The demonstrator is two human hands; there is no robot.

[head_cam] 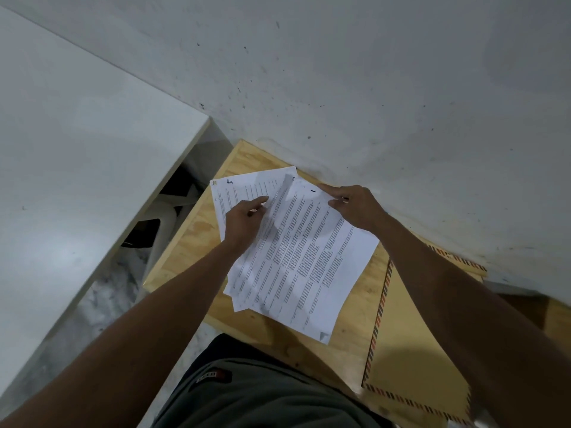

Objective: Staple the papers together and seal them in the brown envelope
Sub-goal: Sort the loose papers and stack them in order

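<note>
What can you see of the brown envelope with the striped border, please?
The brown paper envelope with the red, black and pale striped border lies flat on the light plywood table, at the person's right side, near the table's front edge. It looks large and smooth. The person's right forearm passes over it and hides part of it. Its flap cannot be made out. No hand touches it, and it lies apart from the white printed papers.

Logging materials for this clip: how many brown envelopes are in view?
1. The brown envelope with striped edging lies on the wooden table, right of the papers, partly under the right forearm. The arm may hide another.
</note>
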